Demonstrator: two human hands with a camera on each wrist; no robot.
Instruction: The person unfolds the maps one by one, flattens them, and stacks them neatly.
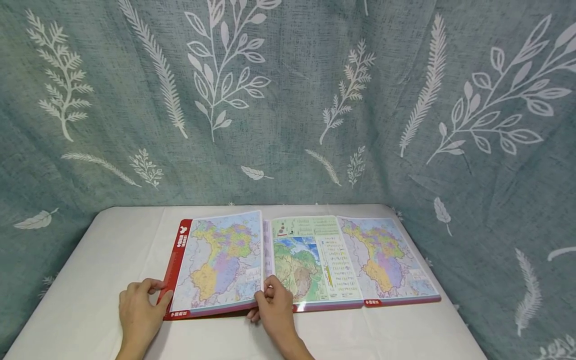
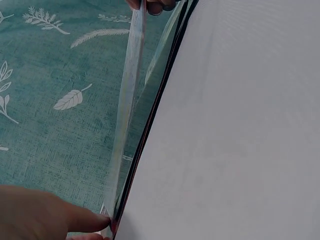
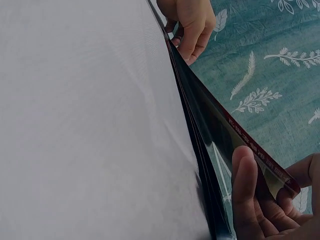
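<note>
A laminated folding map (image 1: 216, 260) lies across the white table, with a red strip along its left side and coloured map panels facing up. My right hand (image 1: 276, 306) pinches the near right corner of the left panel and holds that edge raised; the right wrist view shows the glossy leaf bent upward between thumb and fingers (image 3: 245, 175). At the near left corner, my left hand (image 1: 141, 307) grips the red border, its thumb on top. In the left wrist view the panel edge (image 2: 125, 100) stands apart from the dark layers beneath.
Right of the raised panel lie a green relief map panel (image 1: 299, 270) and another coloured panel (image 1: 387, 260). The white table (image 1: 99, 270) extends on both sides. A green curtain (image 1: 288, 115) with white leaf prints hangs behind and around it.
</note>
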